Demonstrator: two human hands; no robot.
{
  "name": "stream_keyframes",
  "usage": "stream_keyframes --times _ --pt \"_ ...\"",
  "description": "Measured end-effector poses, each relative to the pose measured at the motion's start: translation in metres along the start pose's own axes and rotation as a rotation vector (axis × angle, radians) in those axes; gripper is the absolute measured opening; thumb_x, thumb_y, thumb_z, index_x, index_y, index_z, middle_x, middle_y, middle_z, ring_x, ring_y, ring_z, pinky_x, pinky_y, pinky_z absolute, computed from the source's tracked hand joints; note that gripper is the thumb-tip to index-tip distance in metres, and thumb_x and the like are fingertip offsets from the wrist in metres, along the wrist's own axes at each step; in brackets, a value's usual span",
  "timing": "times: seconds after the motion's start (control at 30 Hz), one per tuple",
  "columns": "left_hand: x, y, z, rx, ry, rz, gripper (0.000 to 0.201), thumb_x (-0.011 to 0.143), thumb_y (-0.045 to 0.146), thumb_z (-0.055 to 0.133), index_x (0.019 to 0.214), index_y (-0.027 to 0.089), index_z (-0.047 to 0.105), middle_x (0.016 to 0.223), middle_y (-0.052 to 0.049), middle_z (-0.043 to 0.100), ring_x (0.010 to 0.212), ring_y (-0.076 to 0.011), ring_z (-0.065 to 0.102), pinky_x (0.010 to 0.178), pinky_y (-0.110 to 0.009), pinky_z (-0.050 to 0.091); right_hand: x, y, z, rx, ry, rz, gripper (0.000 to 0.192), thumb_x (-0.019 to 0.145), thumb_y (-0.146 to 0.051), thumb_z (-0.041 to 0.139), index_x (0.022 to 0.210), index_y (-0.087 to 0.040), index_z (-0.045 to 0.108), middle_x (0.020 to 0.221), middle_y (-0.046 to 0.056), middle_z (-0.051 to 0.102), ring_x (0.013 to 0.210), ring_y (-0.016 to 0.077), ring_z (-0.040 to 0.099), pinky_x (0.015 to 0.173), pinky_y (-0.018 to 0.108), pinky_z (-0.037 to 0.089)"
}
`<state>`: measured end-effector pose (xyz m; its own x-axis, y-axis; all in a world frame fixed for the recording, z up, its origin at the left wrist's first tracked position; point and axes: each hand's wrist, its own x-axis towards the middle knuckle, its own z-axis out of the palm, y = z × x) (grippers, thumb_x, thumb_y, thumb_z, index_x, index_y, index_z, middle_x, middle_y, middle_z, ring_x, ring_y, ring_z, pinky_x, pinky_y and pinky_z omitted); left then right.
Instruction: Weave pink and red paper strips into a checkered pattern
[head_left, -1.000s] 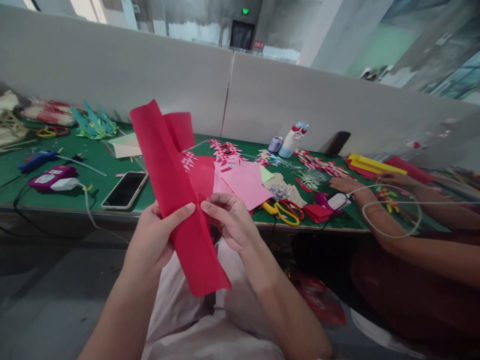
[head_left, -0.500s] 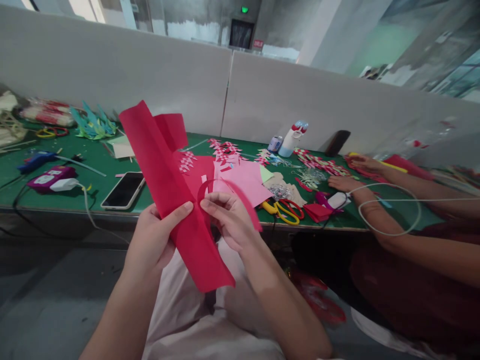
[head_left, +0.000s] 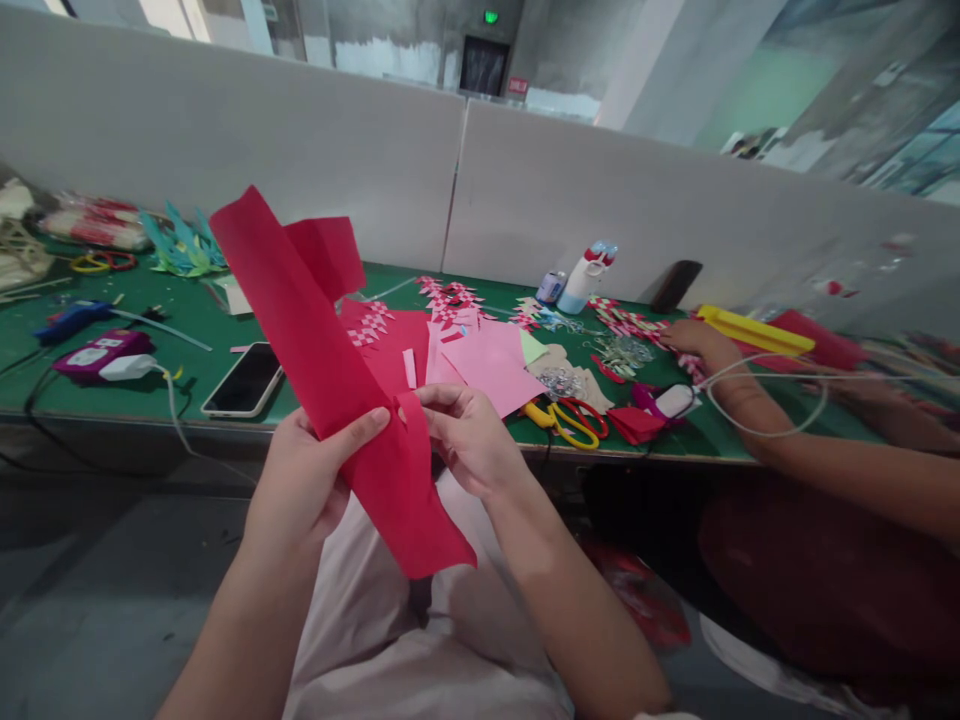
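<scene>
Since half a second ago the red paper sheet (head_left: pixel 330 370) has swung further left at its top end, and the loose curl of paper that arced over my right hand (head_left: pixel 469 445) is gone; a narrow strip now stands folded beside the right thumb. I hold the sheet above my lap, in front of the desk (head_left: pixel 187 330), tilted so its long axis runs from upper left down to lower right. Left hand (head_left: pixel 304 485): thumb laid across the front face near the middle, other fingers behind, a firm closed pinch on the sheet. Right hand: fingers (head_left: pixel 442 400) curled, thumb and forefinger nipped shut on the strip's edge right where it meets the sheet. Whether that is a tear or a fold I cannot tell. To do this well, I judge the two pinch points should sit close together, either side of the line, with the left hand steadying and the right one working in short advances so the line does not wander. Both forearms rise from the bottom edge, wrists slightly cocked inward, elbows low. On the desk lie pink paper (head_left: pixel 491 365), yellow-handled scissors (head_left: pixel 562 420) and a phone (head_left: pixel 244 380). Another person's forearm (head_left: pixel 817 465) reaches across the desk at right, well apart from mine.
</scene>
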<state>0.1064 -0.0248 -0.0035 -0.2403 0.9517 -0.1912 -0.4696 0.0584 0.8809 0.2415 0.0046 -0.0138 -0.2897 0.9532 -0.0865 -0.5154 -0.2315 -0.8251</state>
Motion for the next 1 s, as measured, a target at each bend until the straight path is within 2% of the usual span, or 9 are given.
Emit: stream_keyframes --times 0.23,0.47,0.7,0.87,1.0 --pt "-0.0005 0.0009 0.0029 -0.01 0.033 0.006 0.027 0.048 0.018 0.088 0.069 0.019 0.071 0.072 -0.002 0.074 0.062 -0.0167 0.068 0.058 -0.023 0.059 -0.0022 0.0001 0.0021 -0.015 0.011 -0.004 0.03 0.048 -0.03 0.089 0.066 -0.017 0.069 0.06 -0.004 0.066 0.053 0.0072 0.058 0.057 0.021 0.049" --pt "0.0001 0.0045 0.0024 0.006 0.051 -0.054 0.028 0.046 0.016 0.088 0.068 0.016 0.07 0.068 -0.002 0.074 0.055 -0.0155 0.066 0.049 -0.021 0.057 0.0006 0.0004 -0.0043 -0.018 -0.012 0.092 0.036 0.037 -0.021 0.091 0.064 -0.015 0.069 0.058 -0.004 0.066 0.051 0.0065 0.059 0.054 0.019 0.048" --pt "-0.0007 0.0057 -0.0001 -0.001 0.05 -0.028 0.027 0.048 0.013 0.087 0.07 0.016 0.071 0.067 -0.001 0.073 0.057 -0.0153 0.067 0.053 -0.022 0.058 0.0001 0.0035 -0.0056 -0.049 -0.028 0.019 0.032 0.044 -0.027 0.09 0.065 -0.014 0.069 0.06 -0.004 0.066 0.055 0.0058 0.059 0.057 0.017 0.049" --pt "0.0012 0.0052 0.0008 0.01 0.052 -0.022 0.025 0.051 0.016 0.086 0.071 0.017 0.072 0.071 -0.002 0.075 0.063 -0.0186 0.068 0.055 -0.025 0.059 -0.0005 0.0061 -0.0036 -0.038 -0.053 -0.059 0.028 0.048 -0.025 0.089 0.066 -0.016 0.069 0.06 -0.006 0.065 0.055 0.0047 0.057 0.059 0.017 0.048" --pt "0.0031 0.0048 0.0006 0.003 0.065 -0.007 0.025 0.05 0.013 0.086 0.07 0.016 0.071 0.069 -0.002 0.074 0.058 -0.0171 0.067 0.051 -0.023 0.058 0.0005 0.0059 -0.007 -0.04 -0.057 0.023 0.033 0.044 -0.027 0.09 0.068 -0.016 0.07 0.06 -0.004 0.066 0.056 0.0072 0.059 0.059 0.02 0.049"
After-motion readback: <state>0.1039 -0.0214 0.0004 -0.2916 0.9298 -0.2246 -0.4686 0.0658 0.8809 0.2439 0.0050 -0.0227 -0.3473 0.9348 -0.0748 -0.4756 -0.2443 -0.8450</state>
